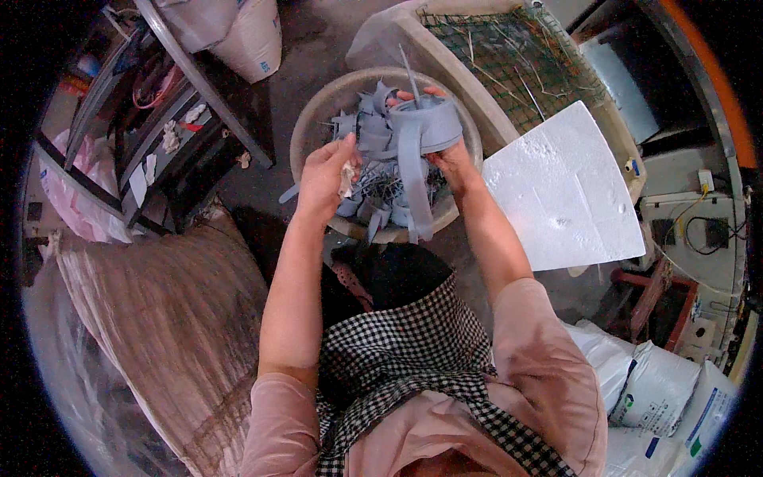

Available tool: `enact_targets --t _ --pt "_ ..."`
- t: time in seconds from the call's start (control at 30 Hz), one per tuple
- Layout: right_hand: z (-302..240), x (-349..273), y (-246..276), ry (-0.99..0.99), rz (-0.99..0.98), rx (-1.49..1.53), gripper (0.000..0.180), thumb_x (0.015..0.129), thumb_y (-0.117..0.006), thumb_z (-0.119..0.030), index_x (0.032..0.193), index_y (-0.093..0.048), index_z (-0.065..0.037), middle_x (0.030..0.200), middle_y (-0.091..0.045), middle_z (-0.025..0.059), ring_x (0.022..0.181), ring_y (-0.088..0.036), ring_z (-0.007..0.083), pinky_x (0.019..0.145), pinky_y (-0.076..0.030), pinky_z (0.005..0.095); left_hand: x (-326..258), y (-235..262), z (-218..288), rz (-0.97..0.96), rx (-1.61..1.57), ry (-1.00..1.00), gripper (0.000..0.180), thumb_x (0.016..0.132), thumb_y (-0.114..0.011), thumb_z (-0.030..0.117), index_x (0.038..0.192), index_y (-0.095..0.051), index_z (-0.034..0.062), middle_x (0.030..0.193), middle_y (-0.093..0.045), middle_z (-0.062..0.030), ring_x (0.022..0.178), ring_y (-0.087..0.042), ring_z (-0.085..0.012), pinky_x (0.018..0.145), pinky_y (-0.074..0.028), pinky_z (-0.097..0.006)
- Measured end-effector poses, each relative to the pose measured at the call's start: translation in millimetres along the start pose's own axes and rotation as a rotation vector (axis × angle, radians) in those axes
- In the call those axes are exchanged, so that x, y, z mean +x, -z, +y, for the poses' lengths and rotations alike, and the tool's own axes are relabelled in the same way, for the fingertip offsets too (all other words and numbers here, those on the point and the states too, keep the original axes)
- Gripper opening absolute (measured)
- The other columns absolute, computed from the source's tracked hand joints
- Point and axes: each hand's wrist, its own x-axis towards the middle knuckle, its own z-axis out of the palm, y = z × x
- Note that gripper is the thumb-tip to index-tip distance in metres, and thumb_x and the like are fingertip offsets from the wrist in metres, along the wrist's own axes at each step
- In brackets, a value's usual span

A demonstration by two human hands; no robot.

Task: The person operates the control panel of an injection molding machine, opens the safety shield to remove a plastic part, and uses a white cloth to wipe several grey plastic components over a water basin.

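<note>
A grey plastic ring-shaped part (433, 126) is held over a round tub (304, 119). From the part a broad flat strip hangs down and a thin spike sticks up. My right hand (455, 161) grips it from the right, fingertips showing behind its upper edge. To the left, above the tub's near-left side, my left hand (324, 176) is closed, with a small crumpled whitish scrap (346, 181) showing at its palm. Inside the tub lie several similar grey plastic pieces (372, 131) and a tangle of thin grey sprues (385, 184).
Right of the tub lies a white foam sheet (564, 195), beside a large trough (477, 95) covered with green netting (520, 67). A metal rack (199, 71) stands at left. A brown woven sack (159, 310) lies near left; white bags (656, 389) lie near right.
</note>
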Motion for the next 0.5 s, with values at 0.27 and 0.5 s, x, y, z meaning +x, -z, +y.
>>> enact_targets --t 0.27,0.5 --pt "11.0 11.9 -7.7 -0.139 -0.034 0.152 0.033 0.089 -0.047 -0.02 0.12 -0.037 -0.019 0.128 -0.042 0.0179 0.12 -0.041 0.0298 0.098 -0.036 0.0424 -5.1 -12.3 3.7 -0.139 -0.149 0.134 0.038 0.088 -0.05 0.04 0.083 -0.055 0.0029 0.062 -0.052 -0.0016 0.049 -0.043 -0.007 0.042 -0.031 -0.021" --pt "14.8 16.3 -31.2 -0.224 -0.068 0.021 0.039 0.088 -0.047 -0.018 0.125 -0.036 -0.015 0.129 -0.042 0.016 0.119 -0.041 0.0297 0.098 -0.035 0.0419 -0.7 0.1 1.5 -0.2 -0.292 0.198 0.036 0.086 -0.052 0.039 0.08 -0.056 0.0038 0.054 -0.046 0.0001 0.038 -0.036 -0.0079 0.036 -0.024 -0.021"
